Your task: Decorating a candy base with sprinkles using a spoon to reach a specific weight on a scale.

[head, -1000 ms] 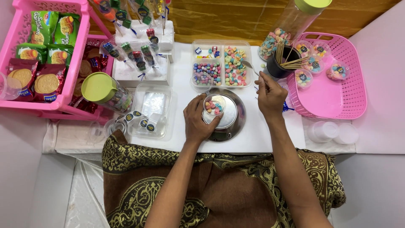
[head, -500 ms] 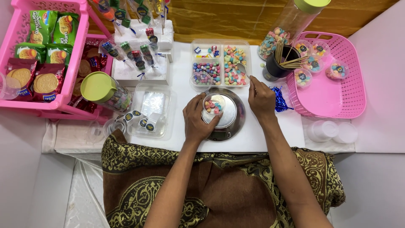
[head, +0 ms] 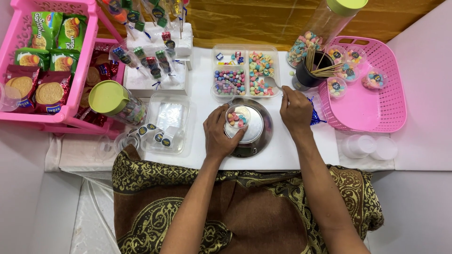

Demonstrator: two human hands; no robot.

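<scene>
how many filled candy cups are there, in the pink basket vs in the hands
Filled candy cups in the pink basket: 5, the first at
Candy cup held by the left hand over the metal scale: 1
Held by the right hand: 0 cups, only a spoon
Total: 6

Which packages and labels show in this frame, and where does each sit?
Green snack packets: back of the pink crate, far left, flat pouches.
Red biscuit packets: front of that crate, with round biscuit pictures.
Wrapped lollipops: standing in a white block, clear wrappers with round dark stickers.
Sticker-topped tubs: in the pink basket, right, clear and round.
Small clear cup: in the left hand, unlabelled.
</scene>
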